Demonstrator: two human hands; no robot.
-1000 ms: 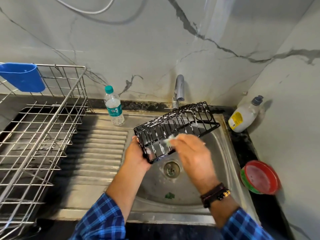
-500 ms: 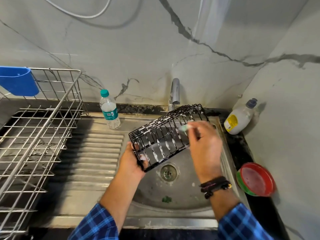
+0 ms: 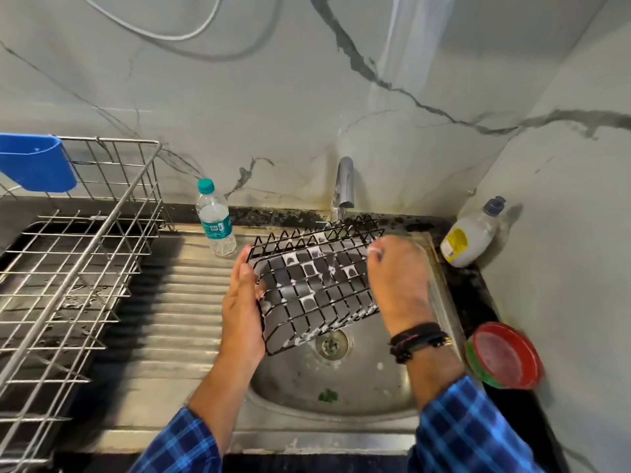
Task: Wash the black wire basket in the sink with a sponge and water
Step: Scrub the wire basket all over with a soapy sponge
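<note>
The black wire basket (image 3: 314, 285) hangs tilted over the steel sink (image 3: 341, 387), its grid bottom facing me and streaked with white foam. My left hand (image 3: 242, 308) grips its left edge, fingers curled round the wire. At the basket's right side, my right hand (image 3: 399, 285) has its fingers curled round a small pale sponge (image 3: 375, 249), of which only a foamy tip shows. The tap (image 3: 344, 182) stands just behind the basket's top edge. I cannot tell whether water is running.
A plastic water bottle (image 3: 215, 220) stands on the ribbed drainboard to the left. A steel dish rack (image 3: 68, 268) with a blue holder (image 3: 34, 163) fills the far left. A dish-soap bottle (image 3: 471, 233) and a red-green bowl (image 3: 505, 356) sit on the right counter.
The basket has turned so its grid bottom faces me. My right hand moved with the sponge from the middle wires to the basket's right edge. My left hand kept its hold.
</note>
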